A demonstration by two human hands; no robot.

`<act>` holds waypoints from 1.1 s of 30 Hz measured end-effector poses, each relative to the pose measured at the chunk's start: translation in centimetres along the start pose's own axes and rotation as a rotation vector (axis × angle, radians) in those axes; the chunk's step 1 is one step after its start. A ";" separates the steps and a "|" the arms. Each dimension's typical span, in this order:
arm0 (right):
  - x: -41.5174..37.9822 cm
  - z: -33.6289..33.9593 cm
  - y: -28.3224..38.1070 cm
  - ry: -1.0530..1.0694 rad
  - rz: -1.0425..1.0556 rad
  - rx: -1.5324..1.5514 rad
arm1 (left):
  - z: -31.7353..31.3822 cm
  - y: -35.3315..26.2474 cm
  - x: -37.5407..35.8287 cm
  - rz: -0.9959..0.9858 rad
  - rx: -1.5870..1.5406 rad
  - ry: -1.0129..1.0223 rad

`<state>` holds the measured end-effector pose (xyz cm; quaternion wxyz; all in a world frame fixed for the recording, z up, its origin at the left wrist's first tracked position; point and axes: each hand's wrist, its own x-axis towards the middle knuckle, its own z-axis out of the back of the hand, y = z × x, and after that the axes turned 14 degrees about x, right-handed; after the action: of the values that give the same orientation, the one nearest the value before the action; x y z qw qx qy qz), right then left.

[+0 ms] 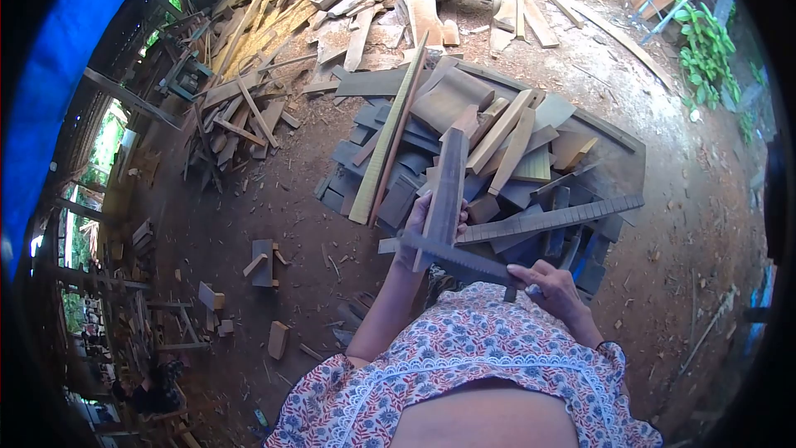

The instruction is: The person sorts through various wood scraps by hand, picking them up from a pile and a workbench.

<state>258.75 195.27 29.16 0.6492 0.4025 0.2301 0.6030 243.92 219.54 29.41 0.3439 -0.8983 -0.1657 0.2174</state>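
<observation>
My left hand point(417, 220) is closed around a dark wooden board point(450, 170), which tilts up and away from me over the wood pile. In my closed right hand point(557, 289) is the near end of a dark narrow strip with a finely notched edge point(464, 259). The strip runs leftward across the board's lower end, close by my left wrist. Beneath and beyond my hands lies a heap of dark wood pieces point(398, 199). A long dark strip with cross lines point(551, 220) rests on the heap, just beyond my right hand.
A long pale strip with cross lines point(388, 145) leans over the heap's left side. Wood offcuts point(240, 129) and planks point(356, 37) are piled farther back. Small blocks point(279, 340) lie on the dirt floor at left. A leafy plant point(706, 54) grows at the right.
</observation>
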 end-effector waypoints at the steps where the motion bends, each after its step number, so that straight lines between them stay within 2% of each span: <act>1: 0.2 0.0 -0.5 0.002 -0.002 0.000 | -0.4 0.2 -0.4 0.001 -0.002 -0.001; 3: 0.6 0.0 -1.9 -0.138 -0.012 0.038 | -1.0 0.7 -1.3 0.076 -0.018 -0.073; 4: 0.9 0.4 -2.3 -0.194 -0.036 0.048 | -0.4 0.9 -1.5 0.171 -0.082 0.022; 5: 1.2 0.8 -3.1 -0.191 -0.041 0.045 | -0.3 1.3 -1.9 0.174 -0.088 0.023; 7: 1.5 1.4 -5.4 -0.489 -0.386 0.278 | -0.3 2.1 -2.7 0.254 -0.018 0.027; 8: 1.0 1.7 -6.7 -0.481 -0.387 0.270 | -0.1 2.5 -3.1 0.251 -0.028 0.028; 10: 0.9 2.4 -8.4 -0.654 -0.253 0.047 | 0.6 3.1 -3.0 0.284 0.022 0.128; 11: 0.4 2.3 -8.6 -0.642 -0.248 0.043 | 0.8 3.3 -2.8 0.276 0.011 0.125; 12: -0.3 1.8 -7.9 -0.586 -0.251 0.205 | 1.0 3.5 -2.8 0.310 0.005 0.065; 14: -1.1 0.9 -5.8 -0.396 -0.196 0.274 | 2.0 4.3 -2.7 0.346 -0.009 0.007; 16: -1.4 -0.4 -3.8 -0.141 -0.144 0.091 | 3.2 5.2 -2.4 0.387 -0.396 0.063; 17: -1.6 -0.8 -3.3 -0.020 -0.150 -0.001 | 3.1 5.4 -2.2 0.386 -0.405 0.066; 19: -2.4 -2.3 -6.0 -0.027 -0.138 0.014 | 2.5 5.2 -1.7 0.448 -0.379 -0.008; 21: -2.6 -2.9 -8.8 -0.454 -0.301 0.208 | 2.3 4.9 -1.1 0.486 -0.362 0.073; 22: -2.4 -1.8 -8.1 -0.594 -0.350 0.286 | 2.0 4.7 -0.7 0.520 -0.339 0.151; 23: -2.5 -0.9 -8.2 -0.590 -0.345 0.278 | 1.6 4.3 0.1 0.513 -0.344 0.157; 25: -3.3 0.8 -8.7 -0.763 -0.576 0.231 | 0.5 2.8 2.5 0.414 -0.048 0.288; 27: -3.9 1.6 -8.4 -0.761 -0.628 0.229 | 0.3 1.8 7.4 0.366 0.289 0.216; 29: -4.8 1.4 -9.0 -0.763 -0.604 0.220 | -3.1 -0.4 10.4 0.154 0.785 0.049; 31: -5.4 0.7 -9.1 -0.763 -0.566 0.193 | -0.1 3.6 18.7 -0.457 1.510 -0.176; 33: -5.8 -0.2 -8.4 -0.703 -0.520 0.166 | -0.1 4.3 22.0 -0.243 1.944 -0.267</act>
<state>262.68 190.14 21.23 0.7836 0.5625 0.1366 0.2258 263.37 226.27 20.38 0.9305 -0.1702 -0.0437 0.3215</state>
